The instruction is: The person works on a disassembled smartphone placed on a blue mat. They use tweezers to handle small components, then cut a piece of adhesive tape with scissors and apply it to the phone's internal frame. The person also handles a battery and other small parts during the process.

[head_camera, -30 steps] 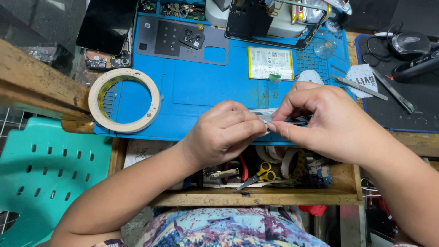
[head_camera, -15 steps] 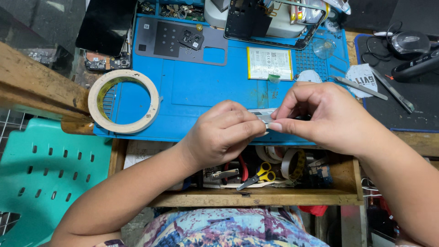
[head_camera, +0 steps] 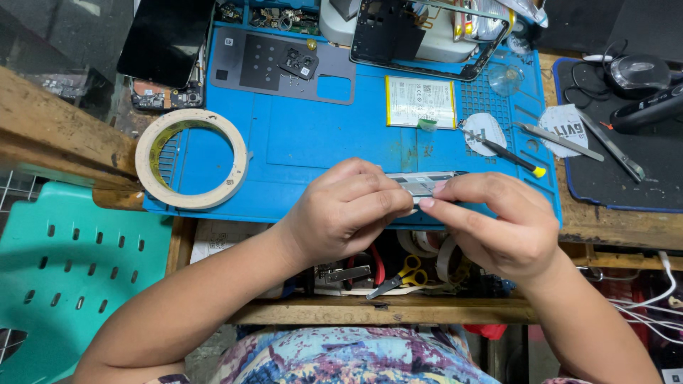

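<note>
Both hands meet over the front edge of a blue work mat [head_camera: 313,142]. My left hand [head_camera: 345,210] and my right hand [head_camera: 498,220] pinch a small flat grey metal part [head_camera: 420,183] between their fingertips, each holding one end. Most of the part is hidden by the fingers. Beyond it on the mat lie a white flat battery [head_camera: 420,102], a grey phone back panel [head_camera: 284,65] with small pieces on it, and a dark phone frame [head_camera: 420,35].
A ring of beige tape [head_camera: 191,158] lies on the mat's left end. A screwdriver with a yellow cap [head_camera: 509,154], metal pry tools [head_camera: 562,141] and a black mat [head_camera: 626,142] are right. An open drawer below holds scissors [head_camera: 398,274]. A green plastic chair [head_camera: 64,277] stands left.
My right hand has slid a little lower and its fingers have closed further over the part. The left hand has stayed in place.
</note>
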